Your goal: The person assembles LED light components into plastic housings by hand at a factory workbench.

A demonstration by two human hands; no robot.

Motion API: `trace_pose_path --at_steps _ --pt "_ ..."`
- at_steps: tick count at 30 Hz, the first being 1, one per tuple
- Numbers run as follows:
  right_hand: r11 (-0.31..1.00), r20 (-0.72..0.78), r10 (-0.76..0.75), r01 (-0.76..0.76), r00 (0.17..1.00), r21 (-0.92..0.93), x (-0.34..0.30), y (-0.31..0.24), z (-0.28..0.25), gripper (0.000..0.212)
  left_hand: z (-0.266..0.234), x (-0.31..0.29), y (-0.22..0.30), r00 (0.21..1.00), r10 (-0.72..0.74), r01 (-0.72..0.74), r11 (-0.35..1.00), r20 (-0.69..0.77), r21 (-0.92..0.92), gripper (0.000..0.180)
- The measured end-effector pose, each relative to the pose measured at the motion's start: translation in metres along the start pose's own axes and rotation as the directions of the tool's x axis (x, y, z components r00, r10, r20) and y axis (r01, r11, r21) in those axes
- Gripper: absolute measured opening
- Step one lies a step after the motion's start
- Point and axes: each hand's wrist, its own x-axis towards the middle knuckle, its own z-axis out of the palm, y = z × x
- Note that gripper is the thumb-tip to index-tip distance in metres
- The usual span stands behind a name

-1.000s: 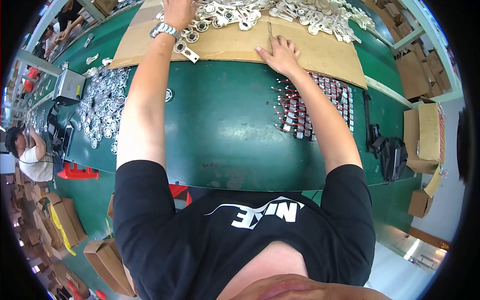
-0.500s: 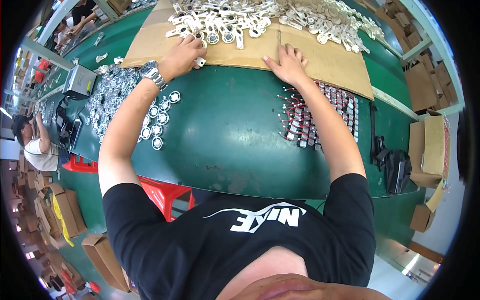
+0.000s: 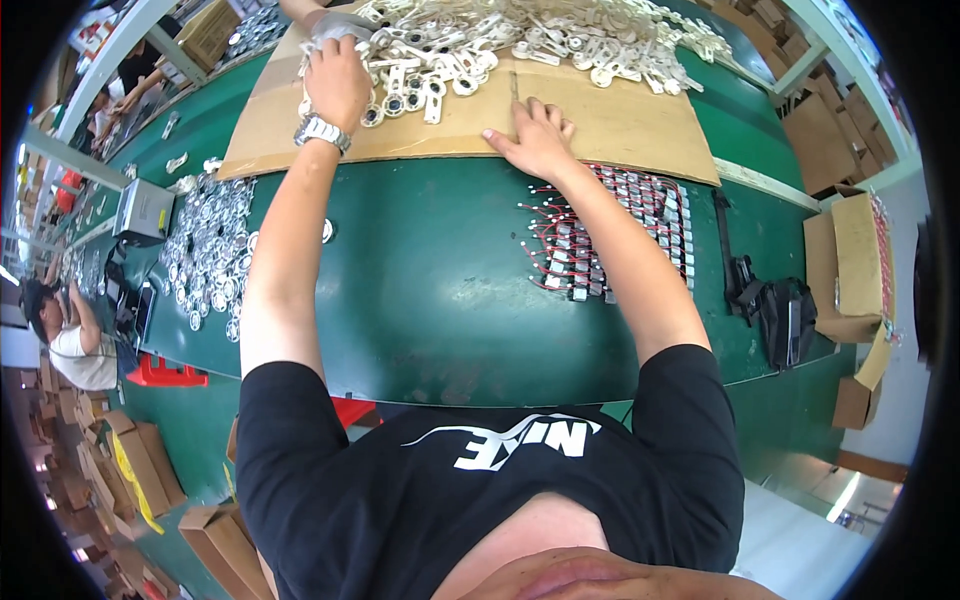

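My left hand (image 3: 338,82), with a metal watch at the wrist, reaches over the far left of the cardboard sheet (image 3: 460,135). Its fingers stretch forward, a little apart, at the edge of a pile of white plastic parts (image 3: 560,35) with long handles and round ends. Whatever lies beneath its fingertips is hidden. Right beyond the fingers is a translucent plastic bag (image 3: 343,24), beside another person's arm (image 3: 303,10). My right hand (image 3: 541,138) rests on the sheet's near part with its fingers spread, holding nothing.
Small metal-cased components with red wires (image 3: 570,250) lie in rows under my right forearm. Silver round parts (image 3: 205,235) cover the table's left side, near a grey box (image 3: 146,211). A black strapped device (image 3: 785,320) sits at the right edge, by an open carton (image 3: 845,265).
My left hand has moved left and farther away, off the near edge of the white pile. The plastic bag and another person's arm have come into view. My right hand stays on the cardboard.
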Motion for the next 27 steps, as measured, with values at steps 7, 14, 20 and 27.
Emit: trace_pose_path --at_steps 7,14,20,27 --pt "0.999 -0.001 -0.015 0.015 1.0 0.046 -0.001 -0.003 -0.005 0.085 0.009 -0.052 0.103 0.732 0.67 -0.6 0.721 0.126 -0.347 0.039" --pt "0.995 0.011 -0.029 0.028 1.0 0.096 0.0 -0.002 -0.008 0.082 0.047 -0.032 0.033 0.814 0.514 -0.476 0.857 0.272 -0.196 0.029" --pt "0.984 0.094 -0.005 -0.012 0.996 0.176 0.005 0.001 -0.015 0.081 0.072 -0.009 -0.008 0.934 0.193 -0.209 0.978 0.3 0.02 0.02" --pt "0.858 0.132 -0.022 -0.049 0.991 0.511 0.022 0.035 -0.011 0.082 0.074 0.02 0.047 0.933 0.359 -0.351 0.913 0.002 -0.208 0.018"
